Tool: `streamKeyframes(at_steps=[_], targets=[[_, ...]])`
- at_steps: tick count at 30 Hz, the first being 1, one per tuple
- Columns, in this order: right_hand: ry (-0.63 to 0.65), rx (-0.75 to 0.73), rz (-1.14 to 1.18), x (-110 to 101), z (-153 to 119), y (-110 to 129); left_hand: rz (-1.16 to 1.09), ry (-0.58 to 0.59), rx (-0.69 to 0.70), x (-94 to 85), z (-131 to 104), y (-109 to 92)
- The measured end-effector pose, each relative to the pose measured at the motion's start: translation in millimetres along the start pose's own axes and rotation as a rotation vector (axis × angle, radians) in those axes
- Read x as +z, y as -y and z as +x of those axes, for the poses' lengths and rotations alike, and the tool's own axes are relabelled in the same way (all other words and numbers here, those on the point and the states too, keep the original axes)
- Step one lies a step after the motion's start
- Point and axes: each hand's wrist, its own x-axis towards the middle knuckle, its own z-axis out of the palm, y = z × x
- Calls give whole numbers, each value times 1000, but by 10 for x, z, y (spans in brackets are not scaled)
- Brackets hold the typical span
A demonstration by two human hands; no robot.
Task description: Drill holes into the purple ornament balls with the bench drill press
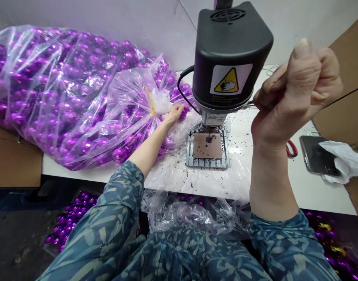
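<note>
A small bench drill press with a black motor housing (231, 50) stands over a slotted metal base (208, 163). On that base lies a brown square board (206, 145) with a dark hole and dark shavings on it. My left hand (175, 113) is closed left of the press, its fingertips on a shiny purple ball (183, 113), beside the tied neck of a big clear bag (123, 89) of purple balls. Raised at the right of the press, my right hand (302, 78) is curled in a fist around the press's lever, which is mostly hidden by the fingers.
Dark shavings litter the white table (240, 136). Clear plastic (196, 214) hangs over its front edge. At the right are a red-handled tool (291, 149), a phone (319, 155) and a white tissue (345, 158). More purple balls (75, 214) lie below at the left; cardboard (342, 78) stands at the right.
</note>
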Motion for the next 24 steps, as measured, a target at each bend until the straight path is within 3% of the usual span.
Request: streamKeyframes(at_steps=[5, 9, 13, 17, 21, 24], targets=[[-4, 23, 14, -1, 11, 12, 153, 11, -21, -133, -423, -215], [7, 31, 21, -10, 21, 1, -48, 5, -24, -273, -844, -497], [4, 26, 28, 11, 22, 3, -252, 135, -75, -240, -1407, -622], [-4, 6, 1, 25, 27, -20, -428, 244, -97, 0, -1721, -415], [-6, 23, -34, 17, 29, -37, -393, 171, -46, 243, -1669, -105], [4, 31, -47, 14, 21, -35, -353, 140, -17, 342, -1576, -1]])
